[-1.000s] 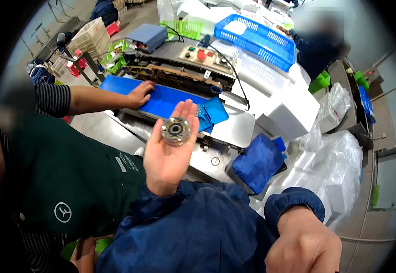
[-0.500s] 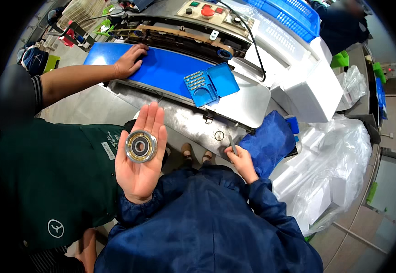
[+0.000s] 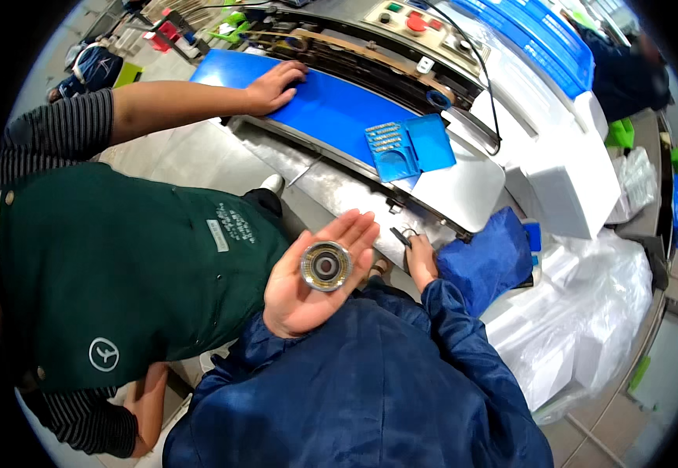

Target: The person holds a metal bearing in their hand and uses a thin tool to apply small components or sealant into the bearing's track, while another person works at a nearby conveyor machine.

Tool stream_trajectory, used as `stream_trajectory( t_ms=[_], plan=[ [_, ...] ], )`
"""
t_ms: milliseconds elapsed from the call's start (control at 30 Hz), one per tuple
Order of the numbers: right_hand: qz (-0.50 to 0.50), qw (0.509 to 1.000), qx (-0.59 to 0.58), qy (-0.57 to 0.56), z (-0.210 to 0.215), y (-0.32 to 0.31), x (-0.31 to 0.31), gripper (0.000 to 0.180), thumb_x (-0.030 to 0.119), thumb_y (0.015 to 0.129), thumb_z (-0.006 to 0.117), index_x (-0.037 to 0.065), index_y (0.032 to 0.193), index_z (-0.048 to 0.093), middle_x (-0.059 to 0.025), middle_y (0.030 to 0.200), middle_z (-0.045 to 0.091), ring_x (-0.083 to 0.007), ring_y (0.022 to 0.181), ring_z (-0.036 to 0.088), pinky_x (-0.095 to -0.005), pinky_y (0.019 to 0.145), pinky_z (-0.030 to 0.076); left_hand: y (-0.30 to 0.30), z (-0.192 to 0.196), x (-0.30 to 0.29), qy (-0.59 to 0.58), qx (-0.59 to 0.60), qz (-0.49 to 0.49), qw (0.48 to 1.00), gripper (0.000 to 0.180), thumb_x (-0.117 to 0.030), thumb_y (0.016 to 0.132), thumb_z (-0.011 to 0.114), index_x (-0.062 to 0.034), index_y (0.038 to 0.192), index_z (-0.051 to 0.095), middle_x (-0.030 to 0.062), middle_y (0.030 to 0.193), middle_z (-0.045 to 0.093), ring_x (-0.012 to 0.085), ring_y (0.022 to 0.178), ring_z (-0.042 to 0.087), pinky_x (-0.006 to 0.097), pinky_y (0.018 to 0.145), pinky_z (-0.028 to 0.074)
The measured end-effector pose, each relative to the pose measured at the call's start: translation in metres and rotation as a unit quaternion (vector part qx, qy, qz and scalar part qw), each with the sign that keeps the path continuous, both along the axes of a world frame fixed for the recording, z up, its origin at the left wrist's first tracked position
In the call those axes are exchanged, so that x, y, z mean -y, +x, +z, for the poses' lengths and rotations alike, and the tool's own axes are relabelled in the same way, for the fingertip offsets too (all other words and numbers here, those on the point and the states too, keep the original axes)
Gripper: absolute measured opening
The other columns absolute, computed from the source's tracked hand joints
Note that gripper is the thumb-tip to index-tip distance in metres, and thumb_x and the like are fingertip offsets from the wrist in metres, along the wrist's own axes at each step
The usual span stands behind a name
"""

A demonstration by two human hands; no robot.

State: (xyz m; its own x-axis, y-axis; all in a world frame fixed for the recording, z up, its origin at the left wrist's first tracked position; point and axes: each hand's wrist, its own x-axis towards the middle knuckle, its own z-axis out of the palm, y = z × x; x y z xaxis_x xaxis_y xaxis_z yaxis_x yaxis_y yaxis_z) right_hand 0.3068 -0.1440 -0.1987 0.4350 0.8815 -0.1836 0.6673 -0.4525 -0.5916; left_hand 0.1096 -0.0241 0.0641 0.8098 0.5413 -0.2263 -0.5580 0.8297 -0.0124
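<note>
My left hand (image 3: 311, 285) lies palm up with its fingers stretched out. On the palm rests a round metal bearing (image 3: 326, 266), silver at the rim, with a gold-coloured ring and a dark middle. To the right, my right hand (image 3: 421, 261) grips a slim dark tool (image 3: 400, 236) at the edge of the metal ledge (image 3: 346, 187). What kind of tool it is I cannot make out. A small thin ring (image 3: 410, 231) shows beside its tip. Beyond, an open blue case (image 3: 430, 143) with rows of small metal pieces lies on the machine's blue plate.
A co-worker in a green apron (image 3: 144, 273) stands at left, a hand (image 3: 275, 87) on the blue plate (image 3: 331, 109). Behind is a control panel (image 3: 424, 31) with a red button. At right are a blue cloth bag (image 3: 487, 253), white foam boxes (image 3: 569, 175) and clear plastic wrap (image 3: 588, 312).
My left hand has moved right and nearer my body with the bearing on it. The tool in my right hand has come up to the thin ring. The view has shifted left.
</note>
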Motion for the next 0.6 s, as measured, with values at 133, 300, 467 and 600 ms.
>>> stream_trajectory(
  t_ms=[133, 300, 467, 600],
  plan=[
    [0.034, 0.999, 0.026, 0.015, -0.009, 0.005, 0.0, 0.013, 0.003, 0.077, 0.059, 0.002, 0.09, 0.058, -0.02, 0.094, 0.054, -0.0402, 0.086, 0.056, -0.0448, 0.073, 0.047, -0.001, -0.002, 0.003, -0.017, 0.01, -0.035, 0.999, 0.053, -0.029, 0.099, 0.032, 0.0009, 0.142, 0.022, 0.0153, 0.148, 0.024, 0.0244, 0.138, 0.022, 0.038, 0.112, 0.026],
    [0.011, 0.996, -0.035, 0.087, 0.039, -0.003, -0.003, 0.013, 0.008, 0.076, 0.064, -0.002, 0.083, 0.06, -0.0209, 0.081, 0.057, -0.0382, 0.08, 0.058, -0.0438, 0.071, 0.046, -0.002, -0.005, 0.003, -0.026, 0.032, -0.04, 0.998, 0.053, -0.028, 0.099, 0.031, 0.0011, 0.143, 0.019, 0.0154, 0.149, 0.022, 0.0241, 0.139, 0.022, 0.037, 0.112, 0.027],
    [-0.062, 0.977, -0.134, 0.151, 0.196, -0.02, -0.004, 0.01, 0.001, 0.073, 0.066, -0.003, 0.08, 0.06, -0.0101, 0.065, 0.051, -0.02, 0.054, 0.049, -0.0298, 0.05, 0.037, -0.002, -0.008, 0.004, -0.007, 0.028, -0.052, 0.998, 0.054, -0.027, 0.099, 0.031, 0.002, 0.143, 0.017, 0.0155, 0.15, 0.019, 0.0242, 0.139, 0.019, 0.037, 0.113, 0.024],
    [0.103, 0.96, -0.082, 0.246, 0.293, -0.022, -0.004, 0.014, -0.005, 0.068, 0.069, 0.001, 0.079, 0.062, -0.0079, 0.07, 0.056, -0.0168, 0.059, 0.056, -0.0261, 0.052, 0.043, 0.008, -0.01, 0.005, 0.03, 0.014, -0.09, 0.995, 0.056, -0.028, 0.099, 0.03, 0.0032, 0.143, 0.016, 0.0153, 0.151, 0.018, 0.0241, 0.14, 0.019, 0.036, 0.113, 0.022]
  ],
)
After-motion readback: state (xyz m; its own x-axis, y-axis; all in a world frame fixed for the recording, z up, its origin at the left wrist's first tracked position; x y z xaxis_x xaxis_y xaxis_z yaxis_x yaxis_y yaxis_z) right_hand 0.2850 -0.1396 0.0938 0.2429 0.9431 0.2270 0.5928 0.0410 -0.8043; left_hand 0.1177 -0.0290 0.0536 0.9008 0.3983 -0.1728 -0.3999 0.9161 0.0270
